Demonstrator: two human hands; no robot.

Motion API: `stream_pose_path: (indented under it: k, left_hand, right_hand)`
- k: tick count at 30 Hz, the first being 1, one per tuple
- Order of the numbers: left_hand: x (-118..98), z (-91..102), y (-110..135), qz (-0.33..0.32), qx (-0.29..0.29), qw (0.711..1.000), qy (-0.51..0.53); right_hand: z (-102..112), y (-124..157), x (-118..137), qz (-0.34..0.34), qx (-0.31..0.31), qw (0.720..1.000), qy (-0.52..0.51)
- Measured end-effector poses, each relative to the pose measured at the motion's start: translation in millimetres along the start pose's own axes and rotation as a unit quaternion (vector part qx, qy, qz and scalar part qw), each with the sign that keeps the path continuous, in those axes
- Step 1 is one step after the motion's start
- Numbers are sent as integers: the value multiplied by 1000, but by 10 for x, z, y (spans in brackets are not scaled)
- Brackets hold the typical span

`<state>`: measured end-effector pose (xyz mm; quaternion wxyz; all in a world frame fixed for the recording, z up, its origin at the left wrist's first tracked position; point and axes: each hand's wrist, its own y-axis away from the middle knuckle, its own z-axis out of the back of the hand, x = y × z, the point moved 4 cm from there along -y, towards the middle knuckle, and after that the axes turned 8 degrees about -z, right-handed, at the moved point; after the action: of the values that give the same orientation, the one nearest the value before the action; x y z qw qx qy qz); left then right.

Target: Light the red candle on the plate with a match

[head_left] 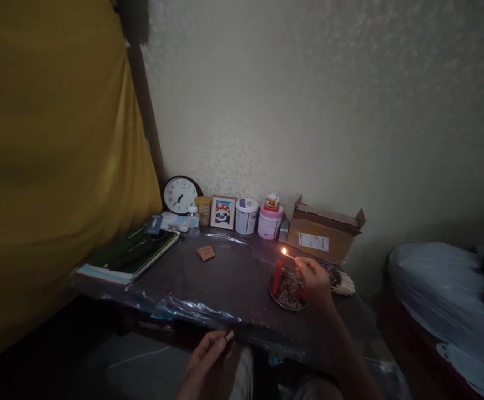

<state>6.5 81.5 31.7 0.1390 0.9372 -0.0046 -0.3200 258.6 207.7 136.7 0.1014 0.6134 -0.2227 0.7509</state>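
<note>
Dim light falls on a dark table [233, 278] under clear plastic, pushed against a pale textured wall. My right hand [314, 280] pinches a burning match [290, 256] by its tail end, which keeps the flame out past my fingertips and away from the skin. The flame sits just above and beside the tip of a red candle [277, 276]. That candle stands upright in a round metal plate [272, 289], a sensible place for drips and ash to land.

My left hand [208, 355] is low, near my lap and well clear of the flame. Its fingers are closed on a small pale thing [229, 335], perhaps a matchbox, too small to tell.

A bundle of thin sticks [342, 283] lies just behind the plate. Farther back, along the wall, stand an open cardboard box [321, 233], two tins and a round clock [179, 194]. Books [129, 258] lie stacked at the left by a yellow curtain [50, 166].
</note>
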Motion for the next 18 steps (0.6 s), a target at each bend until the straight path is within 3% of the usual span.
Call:
stream_pose_path:
  k: [9, 18]
  left_hand:
    - [-9, 16, 4, 5, -7, 1000, -9]
    - [-160, -159, 141, 29, 22, 997, -66]
  right_hand:
    - [-3, 37, 25, 5, 1, 1000, 16]
    - [-10, 38, -59, 8, 8, 1000, 27]
